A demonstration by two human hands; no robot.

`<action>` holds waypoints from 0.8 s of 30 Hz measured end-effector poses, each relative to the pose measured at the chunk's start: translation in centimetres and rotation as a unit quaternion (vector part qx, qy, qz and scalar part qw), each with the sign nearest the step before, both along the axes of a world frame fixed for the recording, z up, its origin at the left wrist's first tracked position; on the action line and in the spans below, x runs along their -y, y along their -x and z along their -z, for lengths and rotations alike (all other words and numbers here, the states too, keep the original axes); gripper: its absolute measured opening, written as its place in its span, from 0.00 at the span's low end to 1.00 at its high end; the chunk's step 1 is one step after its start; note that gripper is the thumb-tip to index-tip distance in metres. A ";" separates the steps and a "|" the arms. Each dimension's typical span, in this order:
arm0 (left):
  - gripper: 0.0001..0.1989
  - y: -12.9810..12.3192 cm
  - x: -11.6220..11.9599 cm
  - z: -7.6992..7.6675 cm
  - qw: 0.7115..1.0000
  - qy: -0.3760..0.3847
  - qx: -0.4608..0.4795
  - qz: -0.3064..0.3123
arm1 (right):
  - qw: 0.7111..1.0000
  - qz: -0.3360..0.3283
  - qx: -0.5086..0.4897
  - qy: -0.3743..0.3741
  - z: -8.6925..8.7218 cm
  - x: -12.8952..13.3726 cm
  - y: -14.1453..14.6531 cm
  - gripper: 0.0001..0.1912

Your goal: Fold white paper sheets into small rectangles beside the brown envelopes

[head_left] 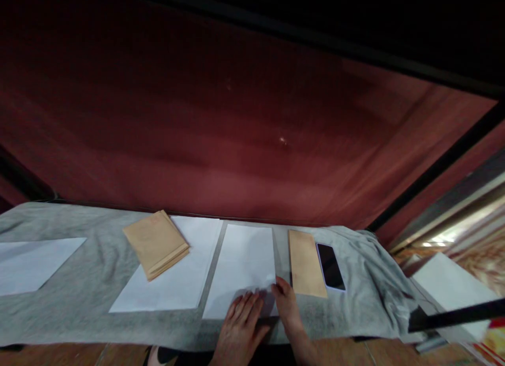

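A white sheet of paper [246,255] lies in front of me on the grey cloth. My left hand [242,321] rests flat on its near part, fingers stretched out. At the sheet's right edge my right hand [286,300] pinches the paper between thumb and fingers. Left of this sheet, more white paper [165,292] lies on the cloth, partly covered by a stack of brown envelopes [155,242]. To the right of my right hand is a single brown envelope [306,263], with a phone [330,266] beside it, dark screen up.
Another white sheet [35,263] lies at the far left of the grey cloth [102,250]. A red fabric panel [236,124] rises behind the table. Dark frame bars [437,166] stand at the right, where a white box [453,284] sits lower down.
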State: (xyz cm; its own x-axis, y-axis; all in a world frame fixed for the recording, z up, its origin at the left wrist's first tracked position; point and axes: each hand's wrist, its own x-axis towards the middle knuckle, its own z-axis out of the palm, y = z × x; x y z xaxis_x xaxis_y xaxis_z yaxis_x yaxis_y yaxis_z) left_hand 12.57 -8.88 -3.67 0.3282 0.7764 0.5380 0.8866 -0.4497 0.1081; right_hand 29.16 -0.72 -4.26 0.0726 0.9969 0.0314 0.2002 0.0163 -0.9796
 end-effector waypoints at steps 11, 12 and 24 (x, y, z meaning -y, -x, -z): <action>0.28 2.9 -0.4 4.4 0.989 0.013 -0.046 -0.143 | 0.973 0.047 0.214 -0.066 1.4 0.0 -1.4 0.22; 0.27 2.9 -0.5 4.5 0.988 0.017 -0.046 -0.145 | 0.963 0.055 0.250 -0.082 1.3 0.3 -1.4 0.22; 0.32 1.1 -6.1 2.9 0.987 0.120 -0.077 -0.078 | 0.918 -0.118 0.326 -0.194 1.8 -0.1 4.8 0.24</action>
